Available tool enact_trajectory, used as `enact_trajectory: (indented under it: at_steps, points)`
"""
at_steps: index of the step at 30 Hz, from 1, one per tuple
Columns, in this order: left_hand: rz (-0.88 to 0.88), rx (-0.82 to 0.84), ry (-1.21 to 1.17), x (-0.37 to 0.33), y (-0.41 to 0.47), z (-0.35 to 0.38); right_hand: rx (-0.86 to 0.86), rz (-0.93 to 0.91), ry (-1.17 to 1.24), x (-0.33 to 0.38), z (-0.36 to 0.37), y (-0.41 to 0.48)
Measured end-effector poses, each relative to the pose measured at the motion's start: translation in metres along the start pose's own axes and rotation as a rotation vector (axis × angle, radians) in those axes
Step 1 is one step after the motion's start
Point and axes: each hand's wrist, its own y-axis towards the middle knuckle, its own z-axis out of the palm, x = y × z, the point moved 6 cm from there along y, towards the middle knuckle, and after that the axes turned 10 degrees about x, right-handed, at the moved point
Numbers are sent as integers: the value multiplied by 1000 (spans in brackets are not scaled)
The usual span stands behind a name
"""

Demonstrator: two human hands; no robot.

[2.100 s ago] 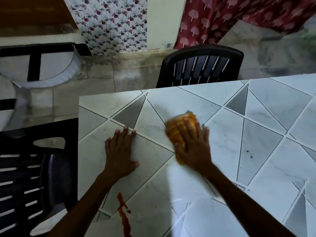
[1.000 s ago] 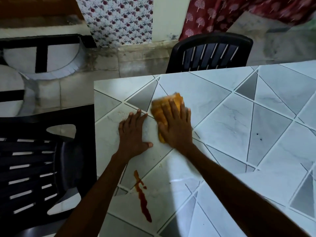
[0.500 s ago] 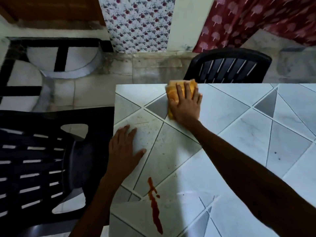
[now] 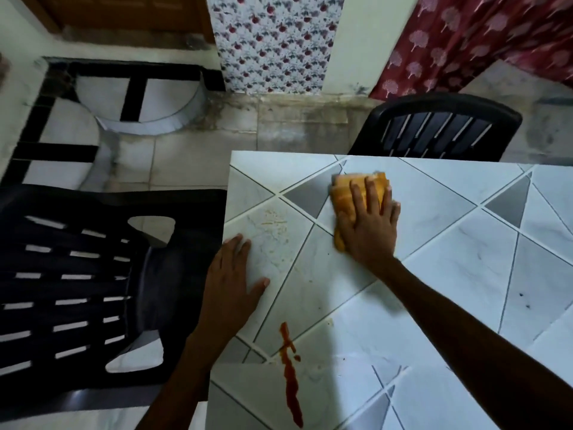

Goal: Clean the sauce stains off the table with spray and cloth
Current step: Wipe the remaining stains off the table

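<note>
Right hand: palm down, fingers straight and slightly spread, pressing flat on the folded orange-yellow cloth. The cloth shows beyond the fingertips and along the hand's left side; the rest is under the palm. It lies on the white marble-pattern tiled desk, near the far edge but not at it, just right of a grey triangular inlay. Left hand: flat on the desk at its left edge, fingers together and straight, thumb splayed right, holding nothing. Faint orange-brown smear on the tile between the two hands, just beyond the left fingertips. Long red sauce streak on the near part of the desk, below the left thumb, well apart from the cloth. Black slatted plastic chair against the desk's left edge; a second black slatted plastic chair behind the far edge. On the wall beyond: a white floral-print hanging and a red curtain with pale tree print. Against 0.5 s ago: cloth and right hand were at the far edge and now sit a little nearer the person; left hand holds the same flat pose at the left edge; red streak unchanged.
</note>
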Motion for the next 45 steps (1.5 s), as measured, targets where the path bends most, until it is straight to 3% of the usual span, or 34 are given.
enact_trajectory:
  at_steps: [3,6,9,12,15,17,19,24,28,30,32,35,37,39,42,45]
  points:
    - [-32,-38,-46,-2,-10,0,4,54,65,71,-6,61]
    - [-89,-85,-237,2,-23,0,-17,-250,-45,137,12,43]
    - [-157,-101,-524,12,-34,-5,10,-536,-111,138,34,-36]
    - [-272,-56,-697,28,-39,-3,66,-651,-187,95,44,-82]
    - [-334,-33,-758,45,-44,3,16,-450,-164,80,29,-25]
    - [-358,-36,-780,50,-50,10,-15,-219,-60,104,13,31]
    - [-362,-60,-806,48,-58,10,-4,-139,-16,151,9,65]
    - [-440,-68,-999,50,-71,14,-9,-490,-52,220,38,-11]
    - [-476,-17,-1154,50,-75,11,78,-656,-81,176,60,-126]
    - [-487,-8,-1175,50,-77,8,100,-715,-167,152,60,-124]
    - [-503,-3,-1171,53,-79,8,63,-603,-197,140,50,-72]
    - [-510,12,-1176,52,-82,9,-7,-243,-80,149,16,29]
    - [-523,12,-1174,52,-81,8,-14,-157,-30,175,9,52]
    - [-536,9,-1177,53,-78,6,-54,-260,-40,205,16,31]
    - [-534,5,-1162,53,-70,2,40,-484,-43,210,48,-53]
    - [-501,4,-1148,52,-60,2,60,-449,-59,152,64,-120]
